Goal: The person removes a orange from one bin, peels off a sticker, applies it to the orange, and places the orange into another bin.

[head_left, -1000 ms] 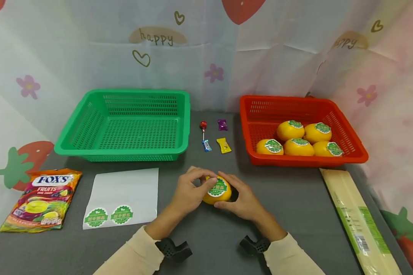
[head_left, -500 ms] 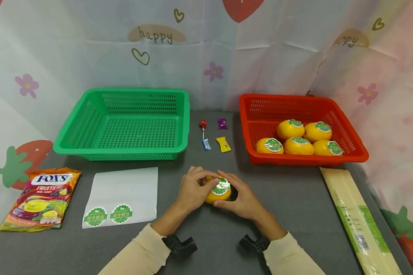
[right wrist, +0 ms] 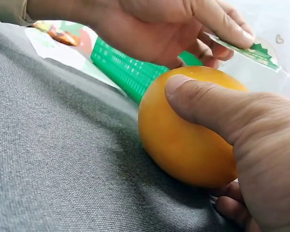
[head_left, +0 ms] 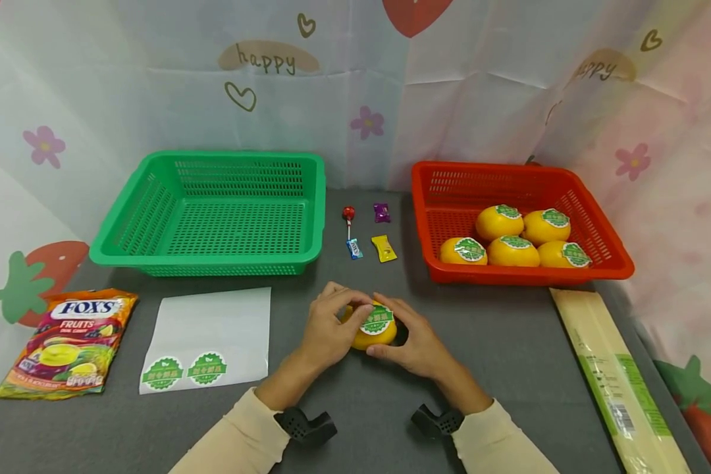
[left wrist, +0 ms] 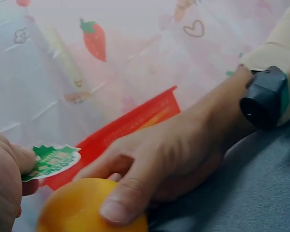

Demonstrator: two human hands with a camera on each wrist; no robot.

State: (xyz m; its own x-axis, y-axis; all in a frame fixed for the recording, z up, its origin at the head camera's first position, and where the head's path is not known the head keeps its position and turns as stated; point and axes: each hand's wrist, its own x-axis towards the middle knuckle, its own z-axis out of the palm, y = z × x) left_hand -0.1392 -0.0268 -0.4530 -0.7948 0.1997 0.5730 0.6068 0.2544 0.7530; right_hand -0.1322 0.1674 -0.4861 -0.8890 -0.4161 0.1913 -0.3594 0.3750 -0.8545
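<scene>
Held by my right hand (head_left: 417,343) is a smooth orange (right wrist: 183,140), just over the grey cloth in the middle of the table. The right thumb (right wrist: 203,99) lies across its near side, with the other fingers partly hidden behind it. My left hand (head_left: 327,326) pinches a green and white label sticker (left wrist: 55,162) by its edge between thumb and fingers. Both wrist views show the sticker above the orange with a gap between them. In the head view the sticker overlaps the top of the orange.
A green basket (head_left: 206,270) stands at the back left. The red basket (head_left: 521,275) at the back right holds several labelled oranges. Two stickers remain on a white sheet (head_left: 219,322). Nearby are a candy bag (head_left: 71,342), a lollipop (head_left: 348,214), wrapped candies (head_left: 384,249) and a long packet (head_left: 619,375).
The left hand and the sticker shift and tilt slightly over the orange, the sticker catching glare half a second ago. The right hand keeps its hold on the orange, almost still.
</scene>
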